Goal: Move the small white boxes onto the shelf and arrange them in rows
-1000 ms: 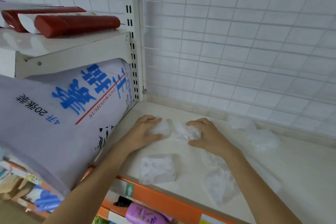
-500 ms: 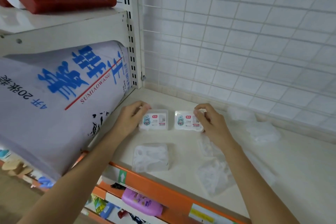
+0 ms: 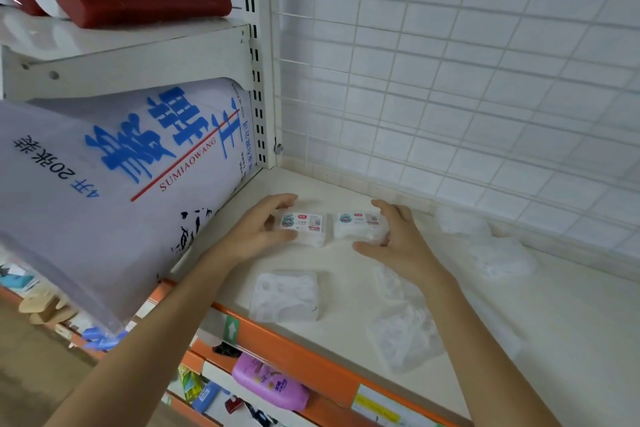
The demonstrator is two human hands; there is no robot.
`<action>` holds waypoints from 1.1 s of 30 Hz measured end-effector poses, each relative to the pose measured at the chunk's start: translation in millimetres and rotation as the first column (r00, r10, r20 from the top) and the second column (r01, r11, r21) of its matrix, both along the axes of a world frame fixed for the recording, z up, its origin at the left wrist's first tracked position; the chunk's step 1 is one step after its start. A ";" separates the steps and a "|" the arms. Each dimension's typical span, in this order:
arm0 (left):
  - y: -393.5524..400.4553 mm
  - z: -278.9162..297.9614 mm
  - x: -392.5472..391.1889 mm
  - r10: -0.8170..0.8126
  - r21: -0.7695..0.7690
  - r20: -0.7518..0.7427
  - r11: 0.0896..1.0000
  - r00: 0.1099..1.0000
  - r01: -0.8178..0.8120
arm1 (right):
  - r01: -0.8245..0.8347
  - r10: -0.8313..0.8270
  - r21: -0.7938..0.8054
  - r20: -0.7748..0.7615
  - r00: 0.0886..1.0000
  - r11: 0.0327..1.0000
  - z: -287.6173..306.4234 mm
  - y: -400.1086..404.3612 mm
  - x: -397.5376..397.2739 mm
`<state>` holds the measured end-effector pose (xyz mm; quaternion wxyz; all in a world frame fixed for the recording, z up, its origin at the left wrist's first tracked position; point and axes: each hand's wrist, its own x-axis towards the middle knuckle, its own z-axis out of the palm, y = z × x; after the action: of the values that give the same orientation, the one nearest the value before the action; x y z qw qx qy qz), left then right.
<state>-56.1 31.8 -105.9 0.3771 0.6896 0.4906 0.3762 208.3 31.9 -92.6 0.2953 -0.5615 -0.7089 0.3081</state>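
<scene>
left hand (image 3: 258,230) grips left box (image 3: 303,227); right hand (image 3: 398,239) grips right box (image 3: 358,227) beside it

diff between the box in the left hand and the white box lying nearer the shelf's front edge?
The held box, gripped by the left hand, shows a printed label; the front box shows only a plain embossed white face. The held box sits further back, beside the right hand's box; the front box lies alone, untouched. Both are small, white and rest on the shelf.
</scene>
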 end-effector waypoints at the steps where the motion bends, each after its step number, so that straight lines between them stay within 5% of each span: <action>1: 0.7 -1.1 -0.6 -0.025 -0.007 -0.022 1.000 0.999 0.025 | -0.008 0.008 -0.005 0.019 1.000 1.000 0.6 -0.4 -0.2; 12: 7.3 -7.6 -1.4 0.011 0.082 -0.296 0.997 0.955 0.014 | -0.015 0.026 -0.067 0.167 0.986 0.998 1.1 3.9 -0.3; 19: 7.8 -6.9 0.1 0.045 0.087 -0.293 0.996 0.955 -0.020 | -0.031 0.020 0.049 0.210 0.978 0.998 -0.8 3.5 -1.7; 30: 1.4 0.5 5.1 0.210 0.187 -0.303 0.970 0.930 -0.158 | -0.025 -0.097 0.222 0.522 0.848 0.975 19.6 -6.9 -20.3; 33: -2.5 11.9 4.6 0.271 0.214 -0.257 0.952 0.928 -0.219 | 0.030 -0.165 0.273 0.487 0.857 0.962 35.1 -16.2 -24.7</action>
<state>-51.4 29.3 -94.0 0.1883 0.7009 0.5858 0.3609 183.6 15.8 -57.5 0.1844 -0.6152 -0.7654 0.0407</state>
